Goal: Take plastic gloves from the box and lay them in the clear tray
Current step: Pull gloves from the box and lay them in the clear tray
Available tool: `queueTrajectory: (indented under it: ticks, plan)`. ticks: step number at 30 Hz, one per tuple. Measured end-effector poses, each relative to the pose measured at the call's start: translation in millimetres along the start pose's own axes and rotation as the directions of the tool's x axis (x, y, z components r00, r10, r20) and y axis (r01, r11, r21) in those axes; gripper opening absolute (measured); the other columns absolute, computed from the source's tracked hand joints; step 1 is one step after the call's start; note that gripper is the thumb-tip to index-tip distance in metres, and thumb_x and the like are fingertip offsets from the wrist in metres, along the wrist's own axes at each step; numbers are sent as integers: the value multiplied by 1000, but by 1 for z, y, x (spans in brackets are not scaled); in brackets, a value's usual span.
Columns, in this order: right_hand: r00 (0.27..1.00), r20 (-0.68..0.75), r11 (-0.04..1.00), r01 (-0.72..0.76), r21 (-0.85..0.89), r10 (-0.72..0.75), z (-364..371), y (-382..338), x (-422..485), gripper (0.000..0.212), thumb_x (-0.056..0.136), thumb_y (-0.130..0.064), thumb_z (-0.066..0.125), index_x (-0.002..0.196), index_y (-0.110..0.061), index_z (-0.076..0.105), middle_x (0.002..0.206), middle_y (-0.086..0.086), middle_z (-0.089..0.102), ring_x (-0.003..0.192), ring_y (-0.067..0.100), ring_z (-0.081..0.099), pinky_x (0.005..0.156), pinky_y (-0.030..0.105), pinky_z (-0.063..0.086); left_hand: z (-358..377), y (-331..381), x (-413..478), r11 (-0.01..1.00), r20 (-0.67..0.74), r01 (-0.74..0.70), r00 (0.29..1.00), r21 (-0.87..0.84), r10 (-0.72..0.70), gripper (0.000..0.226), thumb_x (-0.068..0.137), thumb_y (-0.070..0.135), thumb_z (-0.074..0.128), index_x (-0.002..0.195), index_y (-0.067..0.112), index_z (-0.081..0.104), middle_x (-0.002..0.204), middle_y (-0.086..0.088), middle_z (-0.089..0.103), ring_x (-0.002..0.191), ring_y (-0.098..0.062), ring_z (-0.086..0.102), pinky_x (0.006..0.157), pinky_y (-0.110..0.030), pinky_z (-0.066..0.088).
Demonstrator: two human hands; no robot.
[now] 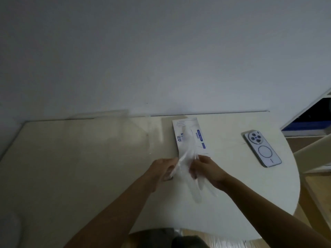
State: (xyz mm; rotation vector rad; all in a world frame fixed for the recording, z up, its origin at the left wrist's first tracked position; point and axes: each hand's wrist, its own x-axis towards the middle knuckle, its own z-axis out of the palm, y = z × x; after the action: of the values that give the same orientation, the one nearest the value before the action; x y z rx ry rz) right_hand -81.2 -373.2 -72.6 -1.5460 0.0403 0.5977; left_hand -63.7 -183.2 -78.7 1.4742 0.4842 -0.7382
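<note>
Plastic glove [196,189]: thin, limp film

Your left hand [162,170] and right hand [207,169] both pinched it, just before the box [190,136]. It looked weightless, clingy, easily torn; the cuff edge seemed the safest hold. The clear tray [111,114] stood beyond, leftward.

1 ea: box [196,129], tray [111,114], phone [262,149], table [71,176] — 2 hands [162,170] [206,169] — glove [196,190] cnt unclear.
</note>
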Motion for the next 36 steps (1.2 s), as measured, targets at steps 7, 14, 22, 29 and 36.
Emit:
queueTrajectory:
  ticks: [7,14,22,29,36]
  plan:
    - [974,215,997,-68,-46,76,25,-7,-3,28,82,-22,48,87,2,61,72,9,61,64,18,56,59,24,48,-18,-26,-20,967,137,51,990,-250,-16,23,75,25,75,62,10,65,55,-4,50,50,-15,47,53,-24,38]
    - [998,-24,997,65,48,-64,34,-17,9,41,95,-44,53,117,-10,62,100,15,70,89,29,68,82,41,56,-29,-16,-44,883,-109,-455,889,-117,444,13,73,13,76,79,4,68,72,1,67,67,-10,60,67,-22,48]
    - [986,87,933,160,-323,-139,65,-76,45,15,90,-3,63,105,-1,63,80,8,67,63,13,64,56,22,53,-84,30,-63,848,-435,-504,735,163,520,30,94,25,60,67,9,63,44,-2,46,41,-15,40,48,-22,38]
    - [990,-132,977,25,-210,-54,111,-125,118,18,92,-6,62,106,4,61,80,13,65,54,17,57,50,24,49,-173,49,-39,823,-552,-300,626,482,551,38,88,36,55,79,0,63,49,-5,55,52,-25,53,62,-40,48]
    - [559,-23,274,371,-887,-829,167,-130,155,40,81,-13,68,119,-15,56,117,5,55,107,19,48,88,28,36,-203,61,-11,584,-502,34,553,811,665,23,101,27,38,100,9,52,89,-12,65,85,-33,62,67,-35,41]
